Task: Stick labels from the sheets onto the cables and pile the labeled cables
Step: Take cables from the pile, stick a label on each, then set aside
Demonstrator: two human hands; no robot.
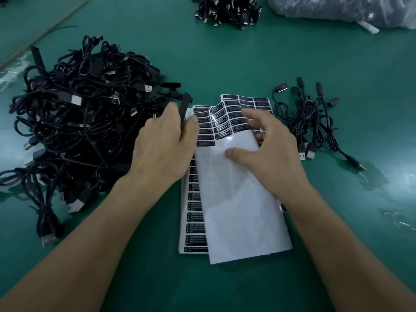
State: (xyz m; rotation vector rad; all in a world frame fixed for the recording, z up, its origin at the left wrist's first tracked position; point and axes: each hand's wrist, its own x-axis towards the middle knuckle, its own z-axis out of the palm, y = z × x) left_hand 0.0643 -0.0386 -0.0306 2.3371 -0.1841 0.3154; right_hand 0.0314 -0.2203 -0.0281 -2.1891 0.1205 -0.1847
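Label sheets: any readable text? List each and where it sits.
"LED CONTROLLER": heading on the black labels of the top sheet, bent up.
"LED CONTROLLE": labels on the lower sheet, cut off by the top sheet.
Smaller lines under each heading: too blurred to read.
Cables: no legible text.

Green work surface, dimly lit
The whole view is filled by a matte green table (247,64); pale glare (403,176) is reflected at its right, and a light strip (45,33) is seen crossing its far-left corner.
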